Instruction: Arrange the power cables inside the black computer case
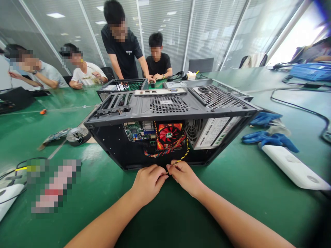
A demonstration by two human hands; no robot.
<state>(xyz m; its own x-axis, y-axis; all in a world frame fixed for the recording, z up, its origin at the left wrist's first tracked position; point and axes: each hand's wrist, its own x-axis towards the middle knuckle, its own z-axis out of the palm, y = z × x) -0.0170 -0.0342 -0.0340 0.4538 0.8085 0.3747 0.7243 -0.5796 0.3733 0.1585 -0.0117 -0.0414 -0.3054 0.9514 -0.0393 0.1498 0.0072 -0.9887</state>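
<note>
Both hands meet low before the case [139,107], on a yellow-and-black cable [184,157]; the right hand [184,176] has thumb and fingers pinched closed on it, and the left hand [149,182] is likewise drawn closed on its near end, a short bit showing between the fingertips; what that end carries is too small to tell; the cable runs up from the grip into the open side of the case, between the fan [169,134] and the power supply [214,133]; the case is set with its ported panel upward and its open side to the person, probably so that the inside can be seen and the cable drawn out toward the hands; the close two-handed pinch seems meant for fine control of a thin, limp thing; the lower edge of the opening lies just beyond the knuckles, and the side edges flare outward and up, so a hand going in would need to pass over that lower edge; green surface [103,210] shows on both sides of the forearms, giving the elbows room; to the right, the gloves [271,140] and power strip [292,166] bound that room, and to the left a cooler [77,135] lies near the case; behind, a second case [133,85] sits close, with a co-worker's hand [150,79] beside it, so there is little room at the far edge.
</note>
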